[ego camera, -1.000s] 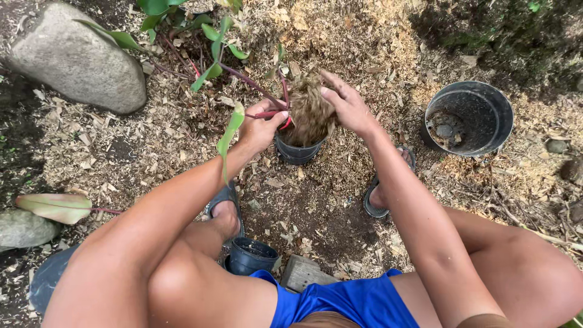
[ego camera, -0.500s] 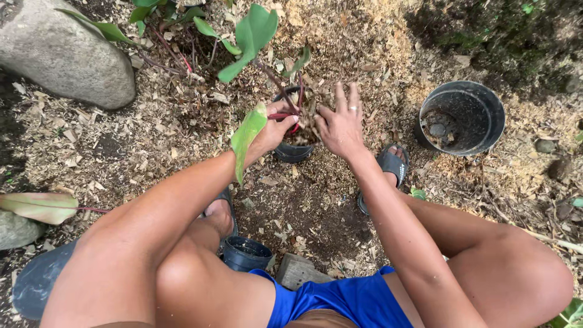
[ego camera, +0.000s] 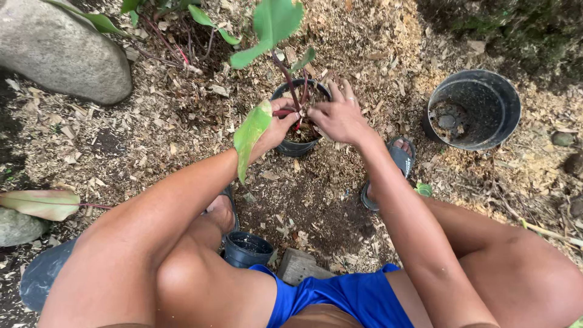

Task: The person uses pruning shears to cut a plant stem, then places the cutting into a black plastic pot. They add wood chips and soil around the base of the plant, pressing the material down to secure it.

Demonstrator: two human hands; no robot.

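Left hand (ego camera: 276, 124): grip closed, thumb and fingers pinched around the reddish stems of the plant (ego camera: 285, 79) right at the base, just above the soil. Right hand (ego camera: 337, 115): fingers spread and curled down, palm over the right side of the small black pot (ego camera: 291, 146), fingertips (ego camera: 313, 111) at the stem base touching the left hand's; can't tell if it actually clamps a stem or just presses the soil. Plant stands roughly upright in the pot, stems rising to a big green leaf at the top edge of view; a yellow-green leaf (ego camera: 250, 133) hangs down over the left wrist. Pot sits on wood-chip mulch ground (ego camera: 182, 127), centre of view, between the person's feet; grey sandal (ego camera: 398, 161) just right of it under the right forearm. Larger black bucket (ego camera: 480, 106) well to the right, open, some dirt and stones inside. Second small black pot (ego camera: 246, 249) close to the body between the thighs, wooden block (ego camera: 297, 264) just beside it. Large grey rock (ego camera: 61, 51) top left, green plants behind it. Pale reddish leaf (ego camera: 39, 203) lies at left edge beside a smaller stone (ego camera: 15, 228). Person squats, blue shorts (ego camera: 340, 297) at bottom.
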